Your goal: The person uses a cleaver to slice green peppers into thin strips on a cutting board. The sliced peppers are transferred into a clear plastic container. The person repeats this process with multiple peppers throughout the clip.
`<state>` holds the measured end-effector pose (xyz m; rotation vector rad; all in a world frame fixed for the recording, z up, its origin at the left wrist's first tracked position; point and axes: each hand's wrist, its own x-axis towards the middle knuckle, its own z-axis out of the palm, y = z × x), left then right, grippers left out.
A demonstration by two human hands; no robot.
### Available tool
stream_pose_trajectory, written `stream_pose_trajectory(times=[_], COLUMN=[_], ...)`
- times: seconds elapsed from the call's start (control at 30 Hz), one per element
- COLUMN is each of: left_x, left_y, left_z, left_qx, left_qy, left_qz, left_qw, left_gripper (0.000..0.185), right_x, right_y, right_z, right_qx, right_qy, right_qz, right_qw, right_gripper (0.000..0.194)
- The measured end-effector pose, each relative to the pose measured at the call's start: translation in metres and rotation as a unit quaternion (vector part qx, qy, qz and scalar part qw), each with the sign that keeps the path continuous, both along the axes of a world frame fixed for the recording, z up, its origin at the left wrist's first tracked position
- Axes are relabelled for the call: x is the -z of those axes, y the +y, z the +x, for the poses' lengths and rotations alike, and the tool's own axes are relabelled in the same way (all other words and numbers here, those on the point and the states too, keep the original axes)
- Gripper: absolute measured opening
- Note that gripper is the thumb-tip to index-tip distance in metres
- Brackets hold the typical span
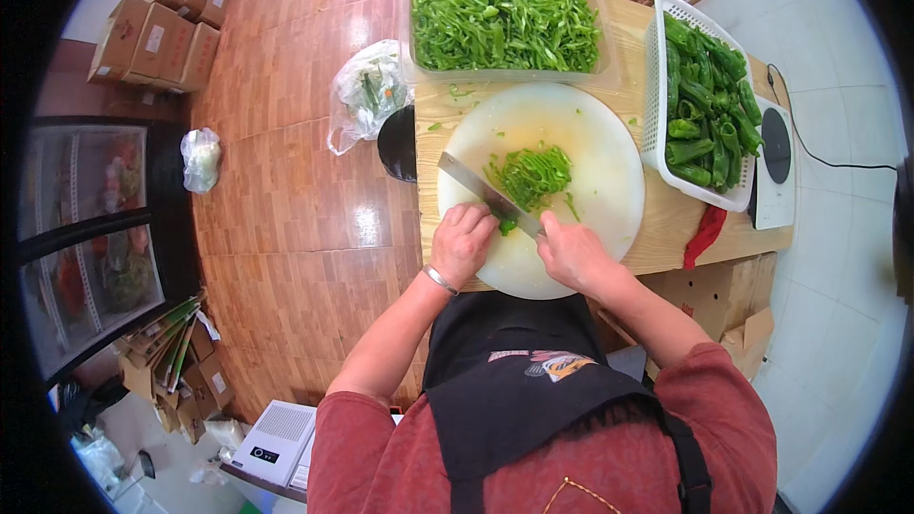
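My right hand [575, 250] grips the handle of a cleaver [468, 177], whose wide metal blade slants across a round white cutting board [607, 128]. Against the near side of the blade, the curled fingers of my left hand [463, 239] hold down a piece of green pepper [508, 227]. Most of that piece is hidden by the fingers and the blade. Beyond the cleaver, a small heap of sliced green pepper [537, 173] lies mid-board, with a few loose shreds around it.
Behind the board stands a clear plastic tub [500, 77] full of sliced green peppers. A white basket [651, 114] of whole green peppers [707, 100] is on the right, near an electronic scale [778, 200] and a red cloth [703, 235]. A plastic bag [368, 93] hangs left of the wooden table [660, 228].
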<state>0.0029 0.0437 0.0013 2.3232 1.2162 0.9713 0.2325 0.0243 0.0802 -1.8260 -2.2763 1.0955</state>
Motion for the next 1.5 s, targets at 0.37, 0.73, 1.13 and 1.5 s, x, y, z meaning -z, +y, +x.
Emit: stream_pose_trajectory(times=[0.37,0.73,1.13,1.5], left_x=[0.004,0.001,0.006,-0.011], left_y=[-0.005,0.0,0.0,0.067], left_z=[0.0,0.003,0.0,0.031], left_qx=[-0.003,0.004,0.047,0.075], left_qy=[0.002,0.004,0.027,0.17], left_qz=[-0.002,0.006,-0.022,-0.082], left_qw=[1.0,1.0,0.998,0.979], left_gripper=[0.022,0.019,0.025,0.129], right_x=[-0.001,0.008,0.043,0.031], right_y=[-0.005,0.001,-0.006,-0.091], right_z=[0.002,-0.008,-0.002,0.104], right_qx=[0.003,0.045,0.138,0.493], right_qy=[-0.02,0.025,0.144,0.348], right_qz=[-0.02,0.007,0.019,-0.119], right_qw=[1.0,0.999,0.98,0.789], right_gripper=[0.023,0.024,0.028,0.022])
